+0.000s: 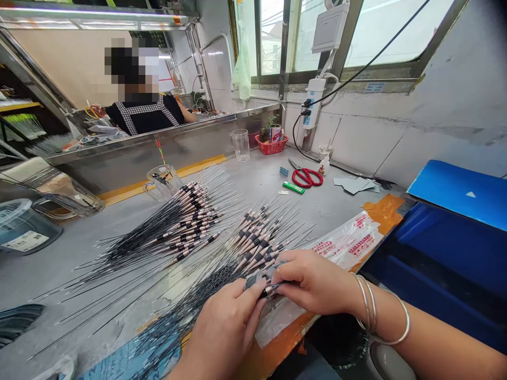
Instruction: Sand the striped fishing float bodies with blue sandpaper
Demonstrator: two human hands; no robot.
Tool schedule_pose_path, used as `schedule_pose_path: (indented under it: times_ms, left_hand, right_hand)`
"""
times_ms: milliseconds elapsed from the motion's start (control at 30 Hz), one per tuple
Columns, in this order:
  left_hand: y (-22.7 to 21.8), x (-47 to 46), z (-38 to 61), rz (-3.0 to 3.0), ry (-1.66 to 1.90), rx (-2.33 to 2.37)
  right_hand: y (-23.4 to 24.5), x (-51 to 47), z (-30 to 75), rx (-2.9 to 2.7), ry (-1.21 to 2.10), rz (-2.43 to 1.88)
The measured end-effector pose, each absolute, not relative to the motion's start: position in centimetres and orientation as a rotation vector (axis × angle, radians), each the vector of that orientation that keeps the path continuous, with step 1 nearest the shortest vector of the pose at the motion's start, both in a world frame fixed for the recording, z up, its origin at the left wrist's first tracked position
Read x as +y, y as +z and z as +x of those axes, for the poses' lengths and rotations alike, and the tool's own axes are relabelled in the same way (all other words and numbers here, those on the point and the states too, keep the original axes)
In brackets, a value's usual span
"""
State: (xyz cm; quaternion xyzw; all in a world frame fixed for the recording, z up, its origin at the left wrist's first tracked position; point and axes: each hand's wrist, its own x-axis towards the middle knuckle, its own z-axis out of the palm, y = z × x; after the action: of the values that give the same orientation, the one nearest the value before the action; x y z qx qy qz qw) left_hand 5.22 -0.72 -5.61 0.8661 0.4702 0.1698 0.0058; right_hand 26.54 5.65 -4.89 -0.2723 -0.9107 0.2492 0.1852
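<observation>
My left hand and my right hand meet at the table's front edge, closed around one fishing float. Small grey pieces, which look like sandpaper, are pinched between the fingers and the float. Most of that float is hidden by my hands. Just beyond them lies a pile of similar floats with pale bodies, black bands and thin stems. To the left, a second pile of floats fans out across the grey table.
Red-handled scissors, a green lighter and loose grey sheets lie at the back. Glass mugs and a plastic tub stand around the piles. A blue bin is at right. Another person sits beyond the partition.
</observation>
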Motion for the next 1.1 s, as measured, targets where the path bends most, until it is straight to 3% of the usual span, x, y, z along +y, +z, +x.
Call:
schedule_pose_path:
  times_ms: [1100]
  left_hand:
    - [-5.62, -0.92, 5.06, 2.728, 0.538, 1.484]
  right_hand:
    - [-5.43, 5.45, 26.51, -2.430, 0.732, -0.743]
